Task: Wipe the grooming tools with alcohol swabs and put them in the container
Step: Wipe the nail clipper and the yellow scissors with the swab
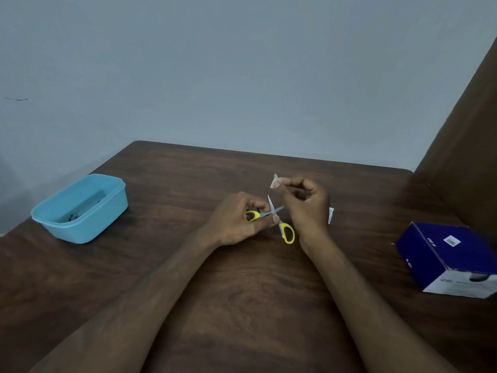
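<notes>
While hands wipe scissors (pixel 273 211), container (pixel 107 208) holds dark tools.

wall (pixel 242 63): plain pale blue-grey | table (pixel 242 305): dark wood | right: brown panel (pixel 462 135), possibly furniture | light: dim

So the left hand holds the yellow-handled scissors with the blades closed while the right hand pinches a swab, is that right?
Not quite. The head view shows the scissors with their blades spread open, not closed. The rest holds: the left hand grips them by one yellow handle, and the right hand pinches the white swab above them.
</notes>
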{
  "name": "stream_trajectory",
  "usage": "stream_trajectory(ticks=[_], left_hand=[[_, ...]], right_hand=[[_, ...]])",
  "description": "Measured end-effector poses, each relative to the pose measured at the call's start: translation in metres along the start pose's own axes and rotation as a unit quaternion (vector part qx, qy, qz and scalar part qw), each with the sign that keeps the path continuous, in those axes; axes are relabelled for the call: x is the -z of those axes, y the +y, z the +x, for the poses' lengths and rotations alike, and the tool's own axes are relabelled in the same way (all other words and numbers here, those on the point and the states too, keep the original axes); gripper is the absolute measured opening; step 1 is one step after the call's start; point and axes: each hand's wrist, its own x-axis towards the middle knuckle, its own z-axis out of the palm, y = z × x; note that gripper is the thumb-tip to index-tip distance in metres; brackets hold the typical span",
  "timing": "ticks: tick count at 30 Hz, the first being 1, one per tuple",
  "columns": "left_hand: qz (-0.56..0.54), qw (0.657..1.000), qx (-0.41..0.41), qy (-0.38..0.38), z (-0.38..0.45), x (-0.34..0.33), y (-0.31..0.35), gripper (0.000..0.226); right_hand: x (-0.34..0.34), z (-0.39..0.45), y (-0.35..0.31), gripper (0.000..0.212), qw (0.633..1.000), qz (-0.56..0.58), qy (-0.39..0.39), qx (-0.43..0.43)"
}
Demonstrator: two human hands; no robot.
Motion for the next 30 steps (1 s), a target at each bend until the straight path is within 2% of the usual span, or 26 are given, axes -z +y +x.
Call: stream_trajectory(ticks=[3, 5, 8, 10, 17, 19, 21, 25, 27, 30], left_hand=[[-0.005, 0.999, 0.029, 0.020, 0.002, -0.001, -0.002, 0.024], [-0.011, 0.999, 0.042, 0.031, 0.002, 0.001, -0.004, 0.025], [-0.020, 0.999, 0.029, 0.023, 0.000, 0.003, -0.003, 0.027], [-0.030, 0.999, 0.017, 0.015, -0.002, 0.003, -0.002, 0.019], [-0.012, 1.000, 0.012, -0.017, -0.002, 0.000, -0.002, 0.027], [-0.018, 1.000, 0.022, 0.001, -0.001, 0.000, -0.002, 0.028], [-0.039, 0.998, 0.037, 0.028, 0.000, 0.001, -0.004, 0.028], [-0.091, 0.991, 0.044, 0.083, 0.000, 0.003, -0.006, 0.034], [-0.105, 0.990, 0.028, 0.087, -0.001, 0.004, -0.007, 0.036], [-0.095, 0.992, 0.013, 0.078, -0.001, 0.004, -0.005, 0.029]], right_hand=[[0.005, 0.002, -0.006, 0.019, 0.997, 0.069, -0.016, 0.021], [0.007, -0.001, -0.007, 0.008, 0.997, 0.037, -0.064, 0.030], [0.007, -0.005, -0.001, 0.011, 0.992, -0.044, -0.114, 0.034], [0.004, -0.007, 0.000, 0.011, 0.988, -0.063, -0.133, 0.042], [-0.005, -0.008, -0.001, 0.018, 0.997, 0.003, -0.068, 0.023], [-0.004, -0.006, -0.003, 0.019, 0.998, 0.045, -0.034, 0.033], [-0.003, -0.006, -0.005, 0.016, 0.997, 0.053, -0.032, 0.047], [-0.002, -0.009, -0.001, 0.011, 0.996, -0.026, -0.053, 0.071], [-0.004, -0.009, 0.003, 0.012, 0.990, -0.089, -0.057, 0.098], [-0.003, -0.007, 0.003, 0.012, 0.989, -0.096, -0.028, 0.107]])
